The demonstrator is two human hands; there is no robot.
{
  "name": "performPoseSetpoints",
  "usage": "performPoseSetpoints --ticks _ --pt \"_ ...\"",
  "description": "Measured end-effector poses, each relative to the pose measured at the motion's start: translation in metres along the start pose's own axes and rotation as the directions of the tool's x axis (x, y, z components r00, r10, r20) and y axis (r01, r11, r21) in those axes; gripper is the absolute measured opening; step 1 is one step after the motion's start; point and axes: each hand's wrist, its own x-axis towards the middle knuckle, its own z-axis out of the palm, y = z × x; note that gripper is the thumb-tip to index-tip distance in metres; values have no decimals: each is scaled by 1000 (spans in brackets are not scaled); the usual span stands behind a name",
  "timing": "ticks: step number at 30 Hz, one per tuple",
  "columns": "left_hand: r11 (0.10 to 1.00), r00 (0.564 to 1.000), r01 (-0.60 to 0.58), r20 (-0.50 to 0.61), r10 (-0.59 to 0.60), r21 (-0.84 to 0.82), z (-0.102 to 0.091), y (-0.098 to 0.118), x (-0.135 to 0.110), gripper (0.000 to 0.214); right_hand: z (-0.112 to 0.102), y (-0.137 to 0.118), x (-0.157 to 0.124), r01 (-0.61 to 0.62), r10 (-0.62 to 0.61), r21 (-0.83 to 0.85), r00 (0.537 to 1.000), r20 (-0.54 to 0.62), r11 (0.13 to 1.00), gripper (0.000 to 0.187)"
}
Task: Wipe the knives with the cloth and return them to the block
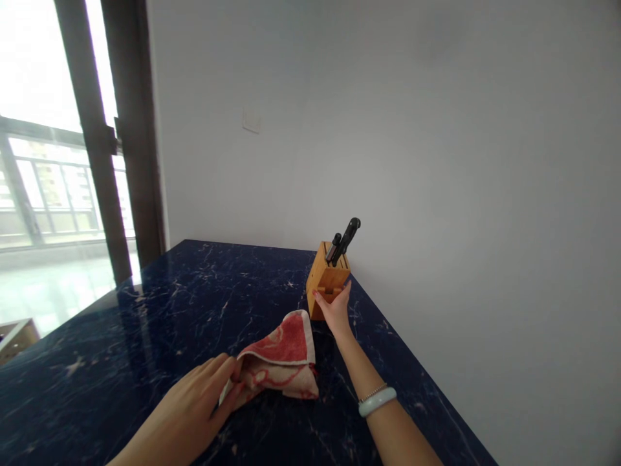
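Note:
A wooden knife block (326, 279) stands on the dark blue marble counter (194, 304) near the white wall, with two black-handled knives (345, 241) sticking out of its top. My right hand (334, 310) reaches out and grips the block's near lower side, fingers curled around it. A pale bangle and a thin chain sit on that wrist. My left hand (194, 401) lies on the counter with fingers stretched, the fingertips pressing the edge of a folded red and cream cloth (284, 362) between the two hands.
The white wall (436, 162) runs along the counter's right side and back. A dark-framed glass door (116, 162) and bright window are at the left. The counter's left edge drops off toward a tiled floor.

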Motion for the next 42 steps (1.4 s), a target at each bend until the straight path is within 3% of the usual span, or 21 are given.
performPoseSetpoints --ticks 4,6,7,9,11,13,15,18,22,29,31,36,42 --pt "995 996 88 -13 -89 -40 2 -12 5 17 -18 -1 -20 0 0 -23 1000 -1 1000 79" --pt "990 991 136 -2 -136 -37 2 -17 5 19 -32 -9 -33 71 -69 -22 995 69 997 61" --pt "987 987 157 14 -157 -29 2 -19 5 20 -39 -14 -39 142 -137 -17 975 173 990 51" --pt "980 977 198 85 -197 -3 0 -23 4 22 -53 -25 -51 247 -231 7 897 377 969 34" --pt "975 957 220 191 -218 15 -1 -25 2 24 -63 -34 -60 352 -287 -3 768 573 936 24" --pt "977 933 213 292 -209 18 -2 -25 0 29 -68 -40 -65 457 -287 -62 651 702 887 28" --pt "980 920 196 342 -194 29 0 -26 1 34 -68 -42 -68 518 -242 -141 601 762 844 38" --pt "982 923 178 334 -191 68 5 -28 6 27 -59 -40 -68 524 -177 -206 589 789 826 36" --pt "980 930 167 311 -194 110 8 -34 18 15 -38 -39 -64 489 -154 -220 614 775 844 20" --pt "947 947 255 146 -285 195 6 -62 40 15 8 -40 -42 288 -66 -172 662 747 942 6" --pt "914 908 398 108 -405 76 5 -74 50 12 24 -40 -32 198 -38 -124 655 755 972 7" --pt "845 842 532 146 -519 -61 -1 -105 81 11 59 -51 1 -97 53 12 643 764 995 30" --pt "741 782 618 102 -615 -263 -15 -132 119 19 80 -77 35 -351 110 227 724 681 908 31"
